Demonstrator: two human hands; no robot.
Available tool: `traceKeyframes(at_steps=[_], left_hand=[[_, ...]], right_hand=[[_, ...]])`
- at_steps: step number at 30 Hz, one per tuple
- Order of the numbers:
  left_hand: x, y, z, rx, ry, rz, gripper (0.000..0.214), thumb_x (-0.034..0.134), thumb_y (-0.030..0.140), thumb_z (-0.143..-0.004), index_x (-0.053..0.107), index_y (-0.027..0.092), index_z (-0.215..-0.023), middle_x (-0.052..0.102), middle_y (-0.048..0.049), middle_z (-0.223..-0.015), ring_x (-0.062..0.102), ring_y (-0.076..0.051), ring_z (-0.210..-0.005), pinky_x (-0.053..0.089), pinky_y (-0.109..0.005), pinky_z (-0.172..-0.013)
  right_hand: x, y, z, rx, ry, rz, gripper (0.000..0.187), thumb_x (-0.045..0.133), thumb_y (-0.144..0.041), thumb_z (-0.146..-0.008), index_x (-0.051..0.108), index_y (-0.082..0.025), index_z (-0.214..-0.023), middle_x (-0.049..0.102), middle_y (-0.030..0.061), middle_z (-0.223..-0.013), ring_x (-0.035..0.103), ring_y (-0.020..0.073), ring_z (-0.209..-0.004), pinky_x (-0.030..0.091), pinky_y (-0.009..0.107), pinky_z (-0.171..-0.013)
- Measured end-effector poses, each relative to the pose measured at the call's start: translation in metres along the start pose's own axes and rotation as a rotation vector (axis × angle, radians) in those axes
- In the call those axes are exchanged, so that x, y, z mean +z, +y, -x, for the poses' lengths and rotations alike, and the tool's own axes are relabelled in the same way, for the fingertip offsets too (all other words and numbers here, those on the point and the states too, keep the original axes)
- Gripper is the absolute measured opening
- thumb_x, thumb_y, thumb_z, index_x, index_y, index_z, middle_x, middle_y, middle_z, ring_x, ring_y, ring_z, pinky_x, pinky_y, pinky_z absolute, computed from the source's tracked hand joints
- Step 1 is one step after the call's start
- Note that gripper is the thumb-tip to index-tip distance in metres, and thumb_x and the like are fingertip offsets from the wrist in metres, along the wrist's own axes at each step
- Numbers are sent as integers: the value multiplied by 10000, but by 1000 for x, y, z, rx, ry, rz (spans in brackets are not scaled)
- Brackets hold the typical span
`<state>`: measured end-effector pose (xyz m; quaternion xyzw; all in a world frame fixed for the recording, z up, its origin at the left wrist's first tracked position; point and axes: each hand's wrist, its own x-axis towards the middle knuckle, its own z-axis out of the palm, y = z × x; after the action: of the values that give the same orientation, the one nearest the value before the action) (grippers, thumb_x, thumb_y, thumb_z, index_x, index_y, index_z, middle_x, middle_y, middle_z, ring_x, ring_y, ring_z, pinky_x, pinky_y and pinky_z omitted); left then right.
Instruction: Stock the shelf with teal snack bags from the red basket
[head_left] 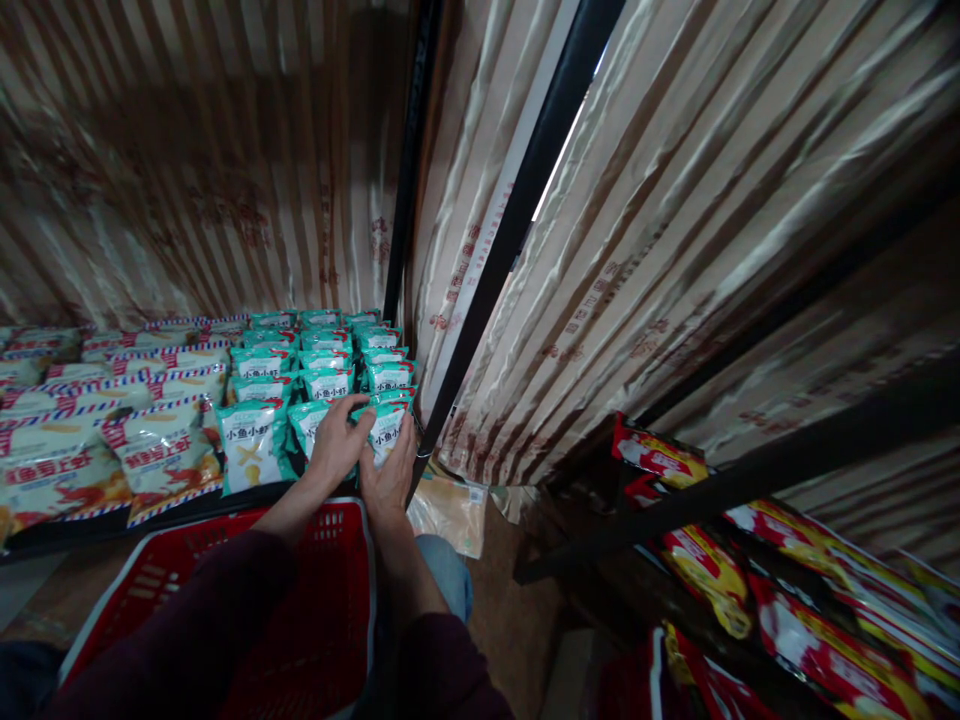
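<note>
Rows of teal-and-white snack bags (253, 440) stand on the shelf in front of me. At the right end of the front row, my left hand (342, 438) and my right hand (390, 478) cup one snack bag (387, 422) between them. The left fingers lie over its top and left side; the right fingers run up its right edge. Part of that bag's front is hidden by both hands. Beneath my forearms sits a red shopping basket (337, 590), its inside largely covered by my left sleeve.
White-and-red snack bags (169, 455) fill the shelf on the left. A black metal post (487, 270) rises close to my right hand, with pleated curtains (645, 260) behind. Red-and-yellow packets (705, 565) lie on a rack at right. A clear plastic-wrapped item (450, 515) is on the floor.
</note>
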<state>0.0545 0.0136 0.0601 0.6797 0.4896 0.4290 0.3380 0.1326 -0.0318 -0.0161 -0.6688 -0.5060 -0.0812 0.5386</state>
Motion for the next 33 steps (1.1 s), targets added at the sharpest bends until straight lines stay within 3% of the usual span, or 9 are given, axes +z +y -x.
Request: traceKeyframes(at_steps=[5,11,14,19,23,30,33], left_hand=[[-1,2,-1,42,2,63,517,514,358,-783,483,221,-1281,592,-76,-1108,573,-199,-1006,476,-338,-826],[-2,-1,-13,49,-63,132,336,486,374,-775,691,204,-979,573,-77,-1237,441,-229,-1245,319,-381,-1059],[-1,-2,-22,27,-124,193,370,433,391,-795,692,190,-968,637,-72,-1160,526,-215,-1156,336,-379,-1049],[3,-2,-23,57,-69,128,412,412,434,-811,679,182,-999,639,-78,-1160,508,-208,-1172,326,-370,-1057],[4,-4,-18,51,-53,144,472,302,447,-875,673,183,-1002,635,-81,-1155,540,-204,-1124,387,-378,-1001],[6,-10,-21,-77,-11,321,528,401,565,-811,675,143,-972,648,-109,-1075,619,-219,-926,517,-338,-755],[4,-7,-23,-66,-18,291,501,418,553,-796,688,147,-912,674,-96,-976,614,-225,-921,510,-331,-743]], right_hand=[[-2,1,-3,-2,-20,-19,651,446,-366,-857,223,-102,-1410,397,200,-1387,363,273,-1303,365,485,-1021],[-2,3,-2,20,-24,-38,626,423,-345,-869,224,-107,-1413,429,194,-1363,410,259,-1267,386,456,-1008],[-1,3,0,50,4,-42,631,419,-350,-886,201,-98,-1422,409,209,-1374,403,257,-1275,386,443,-1011],[3,3,1,78,59,-15,672,397,-378,-909,113,-84,-1442,348,247,-1402,338,273,-1322,377,456,-1014],[6,1,-2,88,60,17,661,394,-367,-915,105,-103,-1448,305,239,-1426,276,270,-1355,351,468,-1035],[12,2,-6,10,125,5,579,388,-334,-925,195,-131,-1432,266,222,-1447,248,261,-1368,331,492,-1043],[13,4,-9,-39,130,50,571,366,-308,-930,178,-132,-1439,264,224,-1452,227,272,-1377,338,510,-1030]])
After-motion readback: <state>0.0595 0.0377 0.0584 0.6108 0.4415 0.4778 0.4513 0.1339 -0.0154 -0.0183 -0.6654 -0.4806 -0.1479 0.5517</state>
